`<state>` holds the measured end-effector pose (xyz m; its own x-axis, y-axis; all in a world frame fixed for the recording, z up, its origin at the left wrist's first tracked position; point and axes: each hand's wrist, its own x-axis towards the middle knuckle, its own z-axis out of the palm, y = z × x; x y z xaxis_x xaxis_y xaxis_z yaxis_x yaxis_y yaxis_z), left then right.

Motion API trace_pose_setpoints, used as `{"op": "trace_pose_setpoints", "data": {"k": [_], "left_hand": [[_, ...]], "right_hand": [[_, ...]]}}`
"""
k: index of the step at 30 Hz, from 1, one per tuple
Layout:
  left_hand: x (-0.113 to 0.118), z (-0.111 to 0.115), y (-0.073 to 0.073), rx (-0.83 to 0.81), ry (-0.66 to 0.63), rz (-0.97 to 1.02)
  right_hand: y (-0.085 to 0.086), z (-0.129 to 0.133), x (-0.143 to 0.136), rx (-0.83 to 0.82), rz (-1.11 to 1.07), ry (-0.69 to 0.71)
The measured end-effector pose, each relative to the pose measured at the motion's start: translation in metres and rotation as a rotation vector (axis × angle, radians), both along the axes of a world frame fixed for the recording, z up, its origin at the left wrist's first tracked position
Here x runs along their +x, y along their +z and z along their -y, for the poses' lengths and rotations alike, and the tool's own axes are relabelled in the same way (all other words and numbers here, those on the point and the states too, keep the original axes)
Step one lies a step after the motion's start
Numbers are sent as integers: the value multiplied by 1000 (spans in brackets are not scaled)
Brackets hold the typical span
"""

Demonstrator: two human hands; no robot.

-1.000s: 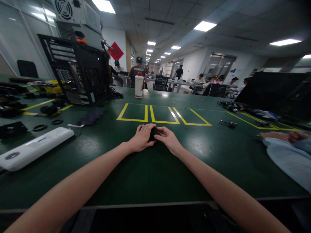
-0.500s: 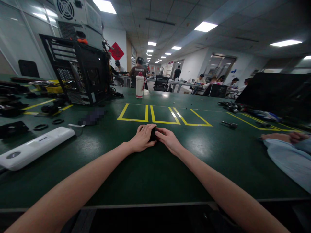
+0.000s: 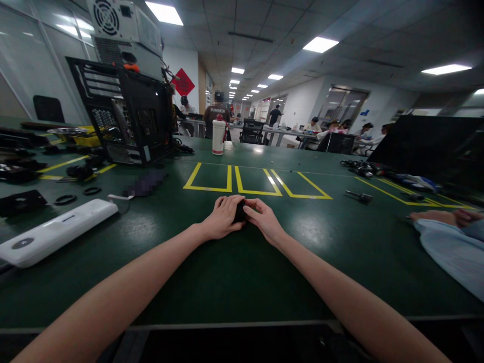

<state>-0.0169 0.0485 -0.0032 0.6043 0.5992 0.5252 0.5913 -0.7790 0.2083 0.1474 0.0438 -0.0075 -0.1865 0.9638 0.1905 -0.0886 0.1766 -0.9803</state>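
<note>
Between my hands, just above the green tabletop (image 3: 234,282), is a small black round-looking part (image 3: 239,212), mostly covered by fingers. My left hand (image 3: 223,218) wraps round its left side, fingers over the top and thumb below. From the right, my right hand (image 3: 263,218) pinches the part's edge with thumb and fingertips. What kind of part it is, I cannot make out. Beyond my hands, yellow tape outlines (image 3: 257,192) mark the table.
At left lie a white elongated device (image 3: 56,232), black rings (image 3: 65,199) and a black computer case (image 3: 139,116). A white bottle (image 3: 218,137) stands further back. On the right are a dark metal tool (image 3: 359,196) and another person's sleeve (image 3: 448,247).
My right fingers have shifted slightly on the black part, which seems a little turned. The whole view has moved slightly; both hands stay at the same place on the table.
</note>
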Motion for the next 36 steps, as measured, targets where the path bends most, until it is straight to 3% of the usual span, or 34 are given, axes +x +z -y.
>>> {"op": "trace_pose_setpoints", "data": {"k": [5, 11, 19, 24, 30, 36], "left_hand": [[0, 0, -1, -2, -2, 8], [0, -1, -1, 0, 4, 15], [0, -1, -1, 12, 18, 6], [0, -1, -1, 14, 19, -1], [1, -2, -2, 13, 25, 0], [1, -3, -3, 20, 33, 5]], "right_hand": [[-2, -3, 2, -51, 9, 37], [5, 7, 5, 47, 14, 83], [0, 1, 1, 65, 51, -39], [-2, -3, 3, 9, 43, 14], [3, 5, 6, 63, 13, 79], [5, 5, 2, 100, 19, -3]]}}
